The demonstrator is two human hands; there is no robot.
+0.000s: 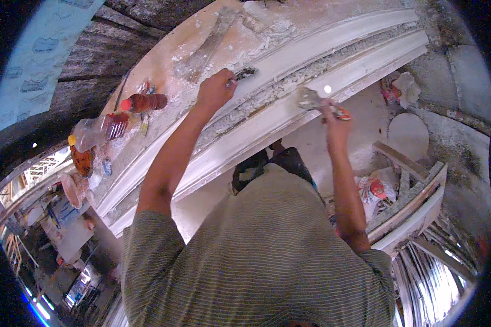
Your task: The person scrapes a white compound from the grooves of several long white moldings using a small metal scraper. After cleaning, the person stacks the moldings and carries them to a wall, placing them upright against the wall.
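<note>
Two long white moulding strips [360, 62] run side by side across the bench, with a rough, crumbly plaster channel between them. My left hand [215, 91] is closed round a small dark tool [245, 73] over the far strip; its exact kind is unclear. My right hand [336, 121] grips a putty knife [310, 99] with an orange-and-dark handle. Its wide, plaster-smeared blade is over the near strip, close to the channel; I cannot tell whether it touches.
The dusty bench top [166, 73] carries plaster crumbs. At the left are a red-capped bottle [147, 102], a clear bottle [95, 133], a yellow-capped bottle [82, 158] and a pinkish container [72, 188]. A wooden-framed piece [409, 210] is at the right, beside a round pale disc [408, 134].
</note>
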